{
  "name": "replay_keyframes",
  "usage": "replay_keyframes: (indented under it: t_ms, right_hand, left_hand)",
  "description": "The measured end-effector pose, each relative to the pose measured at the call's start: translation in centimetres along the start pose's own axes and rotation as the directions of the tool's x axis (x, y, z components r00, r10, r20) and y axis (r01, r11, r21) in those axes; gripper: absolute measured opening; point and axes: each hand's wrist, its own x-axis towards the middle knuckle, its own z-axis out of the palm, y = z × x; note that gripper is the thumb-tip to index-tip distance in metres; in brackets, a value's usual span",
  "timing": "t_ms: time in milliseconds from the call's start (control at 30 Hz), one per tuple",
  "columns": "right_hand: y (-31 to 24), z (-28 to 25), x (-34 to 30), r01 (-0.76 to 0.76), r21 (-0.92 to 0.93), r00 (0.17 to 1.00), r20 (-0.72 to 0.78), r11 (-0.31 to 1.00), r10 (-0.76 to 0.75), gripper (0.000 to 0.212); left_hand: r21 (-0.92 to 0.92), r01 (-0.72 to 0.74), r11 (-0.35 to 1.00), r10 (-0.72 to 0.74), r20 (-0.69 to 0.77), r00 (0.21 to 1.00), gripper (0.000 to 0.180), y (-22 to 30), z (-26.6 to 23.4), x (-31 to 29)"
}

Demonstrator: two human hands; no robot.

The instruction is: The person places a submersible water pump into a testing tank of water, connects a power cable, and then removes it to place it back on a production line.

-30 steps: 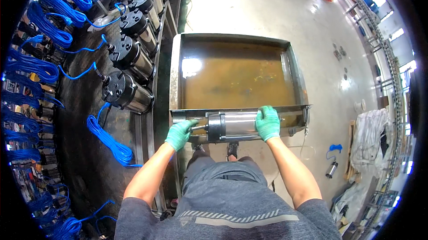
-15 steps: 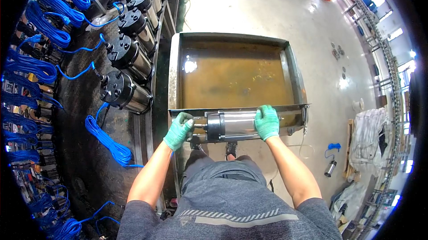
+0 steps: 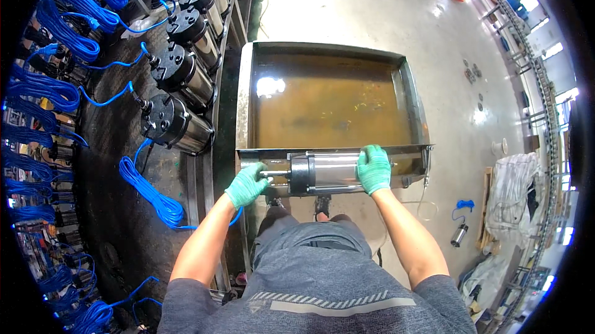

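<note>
Held a black-capped, shiny steel cylinder (image 3: pixel 331 174) left to right along the near side of a grey metal tank (image 3: pixel 244 98) of brown water (image 3: pixel 328 101), pinched its slim, left-pointing metal rod (image 3: pixel 279 174) in the drawn-together fingers of the green-gloved left hand (image 3: pixel 247 184), and clasped its right end under the green-gloved right hand (image 3: pixel 374 171), fingers curled.

The left hand (image 3: pixel 248 186) has turned at the stem (image 3: pixel 280 173), and more blue cable (image 3: pixel 237 216) shows beside its wrist.
</note>
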Motion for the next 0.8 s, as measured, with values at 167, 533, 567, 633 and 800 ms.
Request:
replay_keyframes:
  t_ms: [167,533,567,633,800]
  right_hand:
    - [0.1,0.3,0.0,0.010,-0.005,1.000,-0.006,1.000,-0.010,0.011]
    - [0.0,0.2,-0.1,0.006,-0.019,1.000,0.010,1.000,-0.006,0.011]
    - [0.0,0.2,-0.1,-0.004,-0.017,1.000,0.018,1.000,0.004,0.011]
    - [0.0,0.1,-0.1,-0.008,-0.026,1.000,0.020,1.000,0.008,0.011]
    - [0.2,0.2,-0.1,-0.003,-0.020,1.000,0.027,1.000,0.004,0.011]
  left_hand:
    - [-0.440,-0.001,0.898,-0.023,-0.050,0.998,0.044,-1.6,1.7,-0.7]
    - [-0.191,-0.153,0.970,0.139,-0.084,0.987,0.049,-0.8,0.8,0.1]
    - [-0.333,-0.135,0.933,0.119,-0.068,0.991,0.051,-0.7,0.9,-0.1]
    - [-0.594,-0.088,0.800,0.092,-0.024,0.995,0.055,0.6,0.6,-1.0]
    - [-0.688,0.055,0.724,0.081,0.163,0.983,0.069,0.5,-1.1,-0.7]
